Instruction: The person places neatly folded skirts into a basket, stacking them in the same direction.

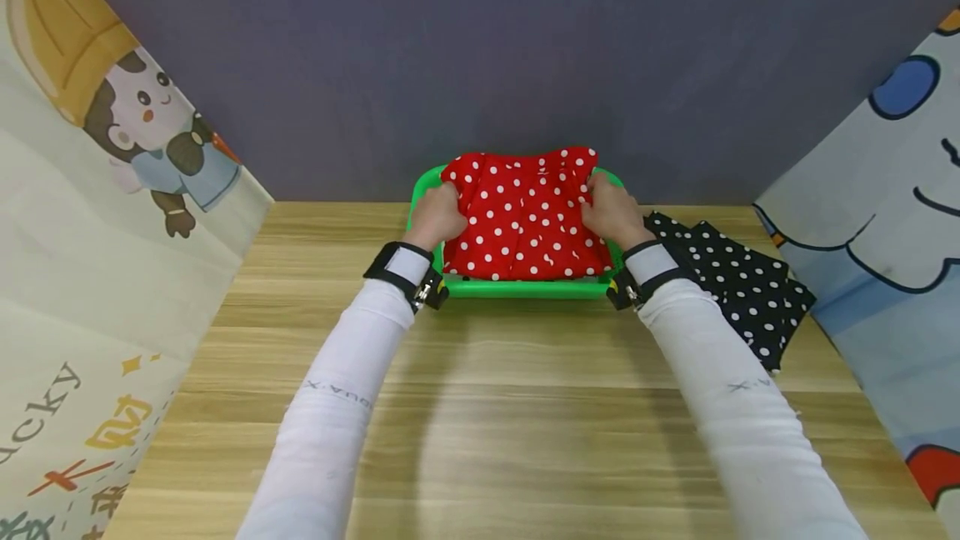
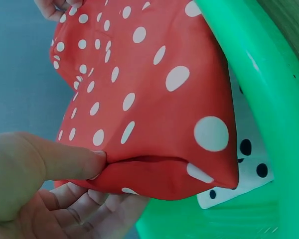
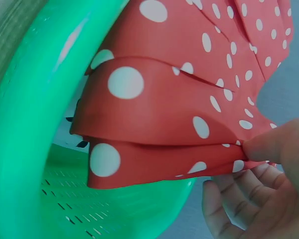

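Observation:
A folded red cloth (image 1: 525,215) with white dots lies over the green basket (image 1: 525,290), its far edge raised above the rim. My left hand (image 1: 437,215) pinches its left side, thumb on top and fingers underneath, as the left wrist view shows. On the opposite side my right hand (image 1: 613,211) pinches the folded layers (image 3: 179,154) the same way. Below the red cloth, a white cloth with black dots (image 2: 249,149) shows inside the basket in the left wrist view. Perforated basket wall (image 3: 74,199) is visible in the right wrist view.
Black cloths with white dots (image 1: 742,290) lie overlapping on the wooden table (image 1: 510,415), right of the basket and partly behind the right forearm. A dark wall (image 1: 480,65) rises right behind the basket. Printed panels (image 1: 112,273) stand along both sides.

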Available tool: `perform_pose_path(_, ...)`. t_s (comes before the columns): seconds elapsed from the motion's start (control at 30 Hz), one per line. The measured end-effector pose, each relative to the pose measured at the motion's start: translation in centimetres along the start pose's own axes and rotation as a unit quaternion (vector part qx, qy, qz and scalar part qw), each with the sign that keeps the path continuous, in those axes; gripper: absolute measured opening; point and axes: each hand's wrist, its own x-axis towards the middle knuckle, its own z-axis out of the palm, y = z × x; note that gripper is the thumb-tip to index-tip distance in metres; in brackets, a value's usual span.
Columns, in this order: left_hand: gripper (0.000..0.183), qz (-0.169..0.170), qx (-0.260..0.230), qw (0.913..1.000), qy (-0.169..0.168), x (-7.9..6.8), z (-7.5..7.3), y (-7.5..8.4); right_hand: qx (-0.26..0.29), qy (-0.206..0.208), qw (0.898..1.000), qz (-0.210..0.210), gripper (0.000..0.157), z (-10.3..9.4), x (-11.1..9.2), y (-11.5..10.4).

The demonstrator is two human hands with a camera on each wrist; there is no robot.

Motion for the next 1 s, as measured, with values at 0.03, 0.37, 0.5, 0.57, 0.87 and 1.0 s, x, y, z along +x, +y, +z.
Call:
perform_pose_path(0.03, 0.024, -0.001, -0.001, 1.0000, -0.001, 0.1, 0.0, 0.0, -0.001, -0.005, 1.000, 0.003, 0.037, 0.1, 0.1, 0.0)
perform_pose_path(0.37, 0.024, -0.032, -0.023, 0.9987, -0.033, 1.1, 1.3, -0.5, -0.020, -0.040, 0.999, 0.018, 0.035, 1.1, 1.1, -0.3)
perform_pose_path(0.5, 0.025, -0.050, -0.021, 0.9976, -0.043, 1.8, 1.9, -0.8, -0.020, -0.053, 0.998, 0.036, 0.038, 1.5, 1.3, -0.4)
perform_pose_path(0.57, 0.025, -0.054, -0.014, 0.9973, -0.048, 2.1, 2.2, -0.8, -0.018, -0.059, 0.997, 0.044, 0.039, 1.6, 1.3, -0.4)
perform_pose_path(0.87, 0.039, -0.052, 0.044, 0.9946, -0.078, 3.0, 2.8, -0.9, -0.031, -0.066, 0.996, 0.050, 0.038, 2.1, 1.6, -0.7)
perform_pose_path(1.0, 0.039, -0.054, 0.047, 0.9936, -0.088, 3.2, 3.0, -1.0, -0.031, -0.080, 0.994, 0.060, 0.041, 2.2, 1.6, -0.7)
